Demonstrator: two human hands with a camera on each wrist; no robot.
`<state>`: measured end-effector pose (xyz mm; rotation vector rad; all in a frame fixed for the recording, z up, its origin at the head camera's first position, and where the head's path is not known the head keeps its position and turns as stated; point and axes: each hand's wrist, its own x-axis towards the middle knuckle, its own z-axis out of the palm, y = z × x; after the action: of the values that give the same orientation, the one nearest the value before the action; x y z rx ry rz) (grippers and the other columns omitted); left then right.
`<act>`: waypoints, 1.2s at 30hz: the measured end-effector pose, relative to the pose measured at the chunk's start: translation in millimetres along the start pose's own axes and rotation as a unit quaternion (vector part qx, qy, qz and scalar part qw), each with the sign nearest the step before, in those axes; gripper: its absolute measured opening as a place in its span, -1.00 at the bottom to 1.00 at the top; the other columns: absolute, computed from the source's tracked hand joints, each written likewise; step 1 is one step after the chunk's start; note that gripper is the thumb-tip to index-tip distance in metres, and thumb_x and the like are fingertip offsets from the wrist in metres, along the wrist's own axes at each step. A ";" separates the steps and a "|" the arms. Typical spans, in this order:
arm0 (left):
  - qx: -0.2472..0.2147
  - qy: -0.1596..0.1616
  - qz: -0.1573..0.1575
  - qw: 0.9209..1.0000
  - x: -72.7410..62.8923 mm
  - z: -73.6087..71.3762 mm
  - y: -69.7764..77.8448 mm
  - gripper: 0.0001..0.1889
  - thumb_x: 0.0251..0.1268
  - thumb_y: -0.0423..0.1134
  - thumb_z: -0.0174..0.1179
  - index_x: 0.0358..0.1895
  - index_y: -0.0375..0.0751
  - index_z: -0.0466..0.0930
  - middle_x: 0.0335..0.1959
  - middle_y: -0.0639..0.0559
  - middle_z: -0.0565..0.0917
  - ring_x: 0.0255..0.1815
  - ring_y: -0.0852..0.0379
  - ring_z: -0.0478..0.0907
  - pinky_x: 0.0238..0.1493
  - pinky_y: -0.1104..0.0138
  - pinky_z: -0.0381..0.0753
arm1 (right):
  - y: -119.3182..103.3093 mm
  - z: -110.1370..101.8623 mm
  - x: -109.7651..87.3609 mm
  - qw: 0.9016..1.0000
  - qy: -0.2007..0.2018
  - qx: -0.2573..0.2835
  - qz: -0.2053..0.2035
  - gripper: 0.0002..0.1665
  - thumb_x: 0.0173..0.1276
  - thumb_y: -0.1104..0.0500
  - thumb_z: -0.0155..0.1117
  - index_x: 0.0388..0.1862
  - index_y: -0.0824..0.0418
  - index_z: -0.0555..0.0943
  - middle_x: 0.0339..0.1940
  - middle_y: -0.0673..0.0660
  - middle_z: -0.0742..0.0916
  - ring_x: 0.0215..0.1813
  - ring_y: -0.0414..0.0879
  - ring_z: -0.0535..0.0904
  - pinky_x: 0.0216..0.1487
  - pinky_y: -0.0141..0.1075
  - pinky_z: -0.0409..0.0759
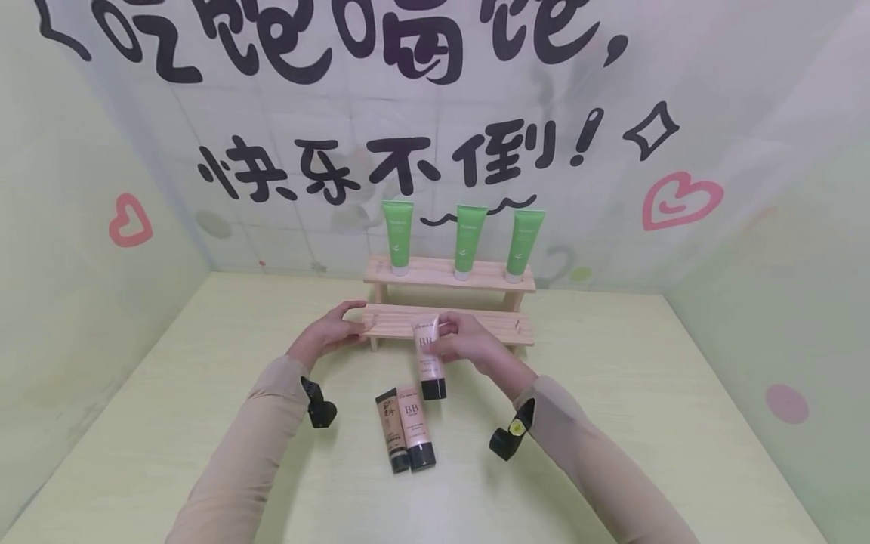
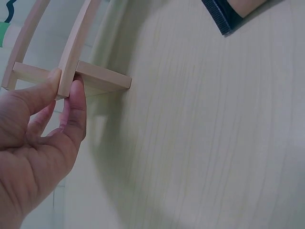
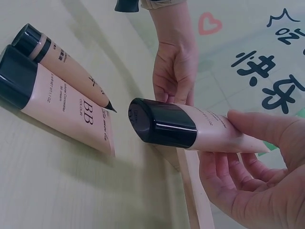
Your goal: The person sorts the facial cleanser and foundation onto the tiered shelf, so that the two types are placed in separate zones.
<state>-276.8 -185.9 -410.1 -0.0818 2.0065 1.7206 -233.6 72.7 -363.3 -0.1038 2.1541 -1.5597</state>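
Note:
In my right hand (image 1: 469, 341) I grip a pink BB cream tube (image 1: 426, 340) with a black cap, held cap-down in front of the lower step of a wooden two-step rack (image 1: 397, 321). The right wrist view shows thumb and fingers on either side of this tube (image 3: 209, 128). My left hand (image 1: 335, 329) pinches the left end of the lower step, thumb on one face and fingers on the other, as the left wrist view shows at the rack's edge (image 2: 71, 57). Three green tubes (image 1: 466, 240) stand upright on the upper step.
On the table (image 1: 584, 453) in front of the rack lie a second pink BB cream tube (image 1: 414, 427) and a tan tube (image 1: 392, 431) with a black cap, side by side. A printed backdrop (image 1: 292, 227) rises behind the rack, with side walls to left and right.

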 end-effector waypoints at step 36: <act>0.001 0.008 -0.013 1.000 2.0 -0.9 -0.2 -0.30 0.31 -0.40 0.01 0.44 -0.12 -0.12 -0.22 -0.06 0.43 -0.38 0.26 0.50 -0.08 0.39 0.58 | -25.2 3.2 25.3 0.999 0.023 0.021 0.010 -0.25 0.06 0.34 0.33 0.26 0.30 0.29 0.09 0.24 0.54 0.04 0.08 0.53 -0.06 -0.26 0.63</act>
<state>-278.7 -186.3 -411.0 -0.1208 2.0113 1.7066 -259.9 52.7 -349.4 -0.0326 2.1490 -1.6095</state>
